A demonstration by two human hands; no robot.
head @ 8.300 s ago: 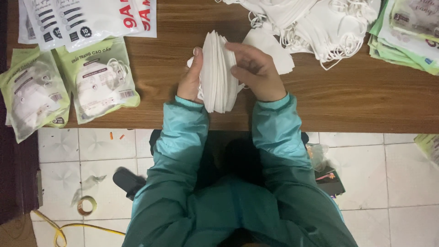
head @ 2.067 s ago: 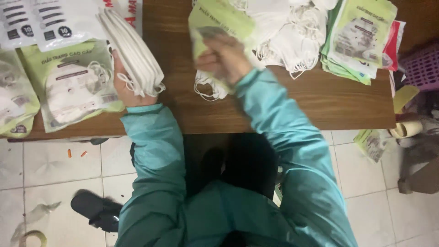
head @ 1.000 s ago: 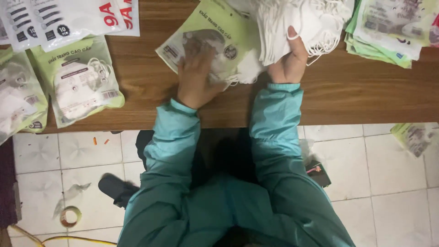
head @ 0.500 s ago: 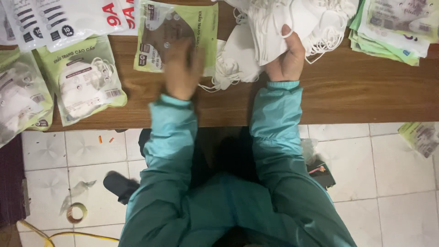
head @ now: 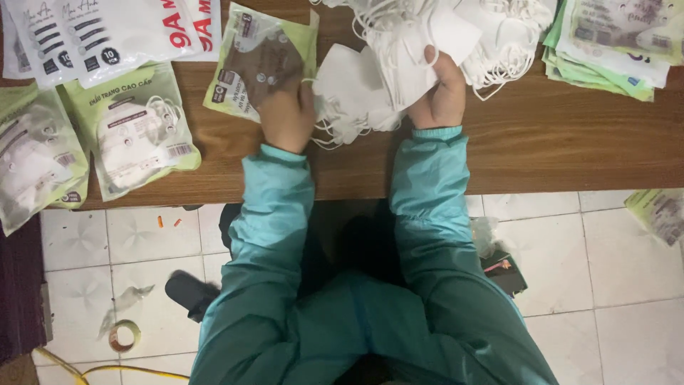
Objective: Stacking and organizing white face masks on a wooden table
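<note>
My left hand (head: 285,107) grips the lower edge of an empty green and clear plastic pouch (head: 260,60) lying on the brown wooden table (head: 556,135). Just to its right, my right hand (head: 442,89) closes on a bunch of white face masks (head: 399,75) pulled from the loose pile of masks (head: 491,36) at the table's far edge. Mask ear loops trail between the two hands.
Filled green mask pouches (head: 135,135) lie at the left, with white printed packs (head: 107,32) behind them. A stack of flat empty pouches (head: 613,36) sits at the right. On the tiled floor are a tape roll (head: 125,335) and a dropped pouch (head: 659,214).
My left hand slid the green pouch left and then back toward the masks. My right hand kept its hold on the white masks and shifted them slightly toward the pouch.
</note>
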